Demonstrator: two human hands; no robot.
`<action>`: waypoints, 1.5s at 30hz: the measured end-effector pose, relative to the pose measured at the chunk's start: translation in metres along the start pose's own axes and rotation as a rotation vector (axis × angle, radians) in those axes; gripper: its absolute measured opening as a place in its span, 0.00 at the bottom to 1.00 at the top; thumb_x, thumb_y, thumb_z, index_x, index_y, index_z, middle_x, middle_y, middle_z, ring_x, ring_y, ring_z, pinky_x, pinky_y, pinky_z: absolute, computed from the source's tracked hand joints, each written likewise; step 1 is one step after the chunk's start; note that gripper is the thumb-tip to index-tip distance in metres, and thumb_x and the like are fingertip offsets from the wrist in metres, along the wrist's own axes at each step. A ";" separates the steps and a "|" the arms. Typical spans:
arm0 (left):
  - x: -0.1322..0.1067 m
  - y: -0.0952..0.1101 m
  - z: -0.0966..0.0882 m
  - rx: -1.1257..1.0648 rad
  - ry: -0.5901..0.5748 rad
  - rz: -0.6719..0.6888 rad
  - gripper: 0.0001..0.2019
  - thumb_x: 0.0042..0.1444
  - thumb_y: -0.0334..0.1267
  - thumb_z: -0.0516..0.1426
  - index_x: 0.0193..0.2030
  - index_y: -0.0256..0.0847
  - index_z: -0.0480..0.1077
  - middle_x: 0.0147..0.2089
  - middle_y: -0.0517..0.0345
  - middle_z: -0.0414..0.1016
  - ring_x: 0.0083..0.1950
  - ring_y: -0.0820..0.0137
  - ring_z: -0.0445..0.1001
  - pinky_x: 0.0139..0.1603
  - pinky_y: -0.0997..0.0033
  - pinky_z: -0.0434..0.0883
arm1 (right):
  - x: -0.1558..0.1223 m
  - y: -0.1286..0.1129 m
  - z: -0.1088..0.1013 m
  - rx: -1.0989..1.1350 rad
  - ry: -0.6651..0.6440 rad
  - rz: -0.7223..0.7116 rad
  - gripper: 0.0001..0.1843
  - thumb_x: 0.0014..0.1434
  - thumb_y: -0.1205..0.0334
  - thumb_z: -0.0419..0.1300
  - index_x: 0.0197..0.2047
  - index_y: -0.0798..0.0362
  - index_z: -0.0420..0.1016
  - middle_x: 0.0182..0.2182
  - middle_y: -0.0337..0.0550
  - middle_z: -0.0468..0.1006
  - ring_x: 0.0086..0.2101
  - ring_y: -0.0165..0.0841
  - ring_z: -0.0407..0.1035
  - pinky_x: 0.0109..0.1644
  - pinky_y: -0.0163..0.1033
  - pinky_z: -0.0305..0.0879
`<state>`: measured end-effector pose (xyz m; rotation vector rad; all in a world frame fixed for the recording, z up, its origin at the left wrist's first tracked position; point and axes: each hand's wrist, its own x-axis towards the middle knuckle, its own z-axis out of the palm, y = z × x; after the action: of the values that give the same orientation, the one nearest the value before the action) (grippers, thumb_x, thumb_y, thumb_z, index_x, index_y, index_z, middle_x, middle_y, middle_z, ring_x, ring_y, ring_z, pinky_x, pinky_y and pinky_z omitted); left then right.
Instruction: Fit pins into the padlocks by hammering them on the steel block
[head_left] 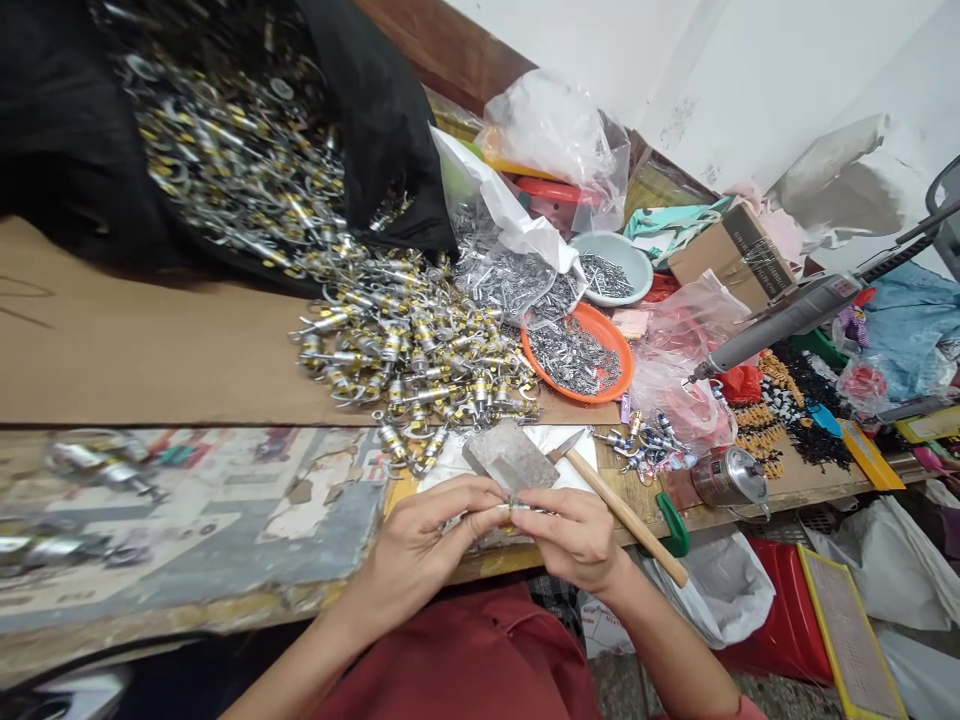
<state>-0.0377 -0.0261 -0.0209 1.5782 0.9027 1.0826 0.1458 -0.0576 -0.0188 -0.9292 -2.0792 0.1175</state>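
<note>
My left hand (431, 525) and my right hand (574, 530) meet at the table's front edge. Their fingertips pinch a small metal piece (513, 505) between them, mostly covered by the fingers. Just beyond my fingers lies a flat grey metal block (511, 456) on white paper. To the right of it, a hammer (626, 515) with a wooden handle points its thin head at the block. A large heap of silver-and-yellow metal fittings with rings (409, 335) spreads behind the block, spilling from a black bag (390, 130).
An orange dish (626, 345) and a pale blue bowl (634, 270) hold small metal parts. An electric screwdriver (780, 320) hangs at the right. A metal mug (731, 478) and blue-marked fittings (645, 440) stand on the right side. Several loose fittings (97, 465) lie at the left.
</note>
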 end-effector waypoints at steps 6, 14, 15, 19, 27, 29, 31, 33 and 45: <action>-0.006 -0.005 0.010 -0.170 0.159 -0.366 0.17 0.38 0.41 0.65 0.38 0.41 0.79 0.34 0.54 0.82 0.36 0.60 0.79 0.36 0.66 0.77 | 0.006 -0.006 0.009 0.196 0.101 0.294 0.06 0.54 0.65 0.62 0.36 0.56 0.79 0.30 0.48 0.80 0.29 0.31 0.75 0.33 0.32 0.74; -0.001 -0.026 0.013 -0.356 0.195 -0.450 0.35 0.41 0.41 0.63 0.59 0.41 0.61 0.34 0.58 0.76 0.40 0.65 0.76 0.43 0.65 0.75 | 0.030 0.056 -0.012 -0.012 -0.139 0.312 0.14 0.62 0.57 0.54 0.33 0.53 0.78 0.31 0.42 0.79 0.33 0.29 0.74 0.39 0.32 0.71; 0.000 -0.027 0.012 -0.362 0.173 -0.467 0.36 0.41 0.41 0.63 0.60 0.40 0.59 0.33 0.58 0.75 0.39 0.65 0.75 0.43 0.64 0.75 | 0.037 0.078 -0.019 -0.167 -0.111 0.336 0.19 0.65 0.56 0.48 0.35 0.54 0.77 0.34 0.42 0.79 0.36 0.29 0.74 0.41 0.33 0.70; 0.003 -0.023 0.011 -0.373 0.104 -0.508 0.38 0.42 0.41 0.62 0.61 0.38 0.55 0.31 0.60 0.72 0.35 0.66 0.75 0.40 0.63 0.74 | 0.054 0.165 -0.035 -0.304 -0.128 0.377 0.14 0.65 0.58 0.50 0.49 0.56 0.68 0.46 0.45 0.71 0.43 0.35 0.69 0.45 0.44 0.69; 0.007 -0.023 0.010 -0.478 0.064 -0.566 0.39 0.41 0.37 0.62 0.62 0.39 0.52 0.30 0.62 0.70 0.31 0.68 0.74 0.35 0.67 0.73 | 0.035 0.208 -0.017 -0.385 -0.170 0.377 0.14 0.62 0.58 0.55 0.50 0.53 0.67 0.48 0.46 0.69 0.44 0.35 0.68 0.46 0.45 0.68; 0.008 -0.025 0.009 -0.499 0.073 -0.568 0.40 0.40 0.37 0.63 0.62 0.39 0.52 0.29 0.63 0.70 0.31 0.69 0.74 0.35 0.68 0.73 | 0.033 0.209 -0.024 -0.386 -0.139 0.396 0.14 0.63 0.58 0.54 0.50 0.53 0.67 0.48 0.46 0.69 0.44 0.35 0.68 0.46 0.45 0.68; 0.008 -0.026 0.009 -0.529 0.076 -0.575 0.42 0.39 0.36 0.63 0.62 0.39 0.51 0.29 0.64 0.71 0.30 0.69 0.74 0.35 0.67 0.73 | 0.033 0.206 -0.033 -0.377 -0.109 0.413 0.14 0.64 0.58 0.51 0.50 0.54 0.67 0.48 0.46 0.69 0.45 0.35 0.68 0.47 0.45 0.68; 0.008 -0.027 0.008 -0.545 0.084 -0.583 0.44 0.38 0.36 0.64 0.63 0.39 0.50 0.28 0.65 0.71 0.30 0.69 0.74 0.34 0.68 0.73 | 0.035 0.196 -0.039 -0.356 -0.089 0.423 0.14 0.65 0.58 0.50 0.50 0.55 0.67 0.47 0.45 0.70 0.44 0.34 0.69 0.46 0.45 0.68; 0.009 -0.027 0.009 -0.542 0.106 -0.569 0.43 0.37 0.36 0.65 0.62 0.39 0.53 0.28 0.64 0.73 0.29 0.69 0.75 0.35 0.67 0.74 | 0.044 0.016 0.002 0.163 -0.450 0.484 0.06 0.56 0.70 0.60 0.34 0.53 0.78 0.27 0.37 0.79 0.27 0.26 0.72 0.31 0.28 0.67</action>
<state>-0.0275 -0.0140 -0.0462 0.7580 0.9494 0.8963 0.1366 -0.0168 0.0025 -1.3818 -2.1513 0.8008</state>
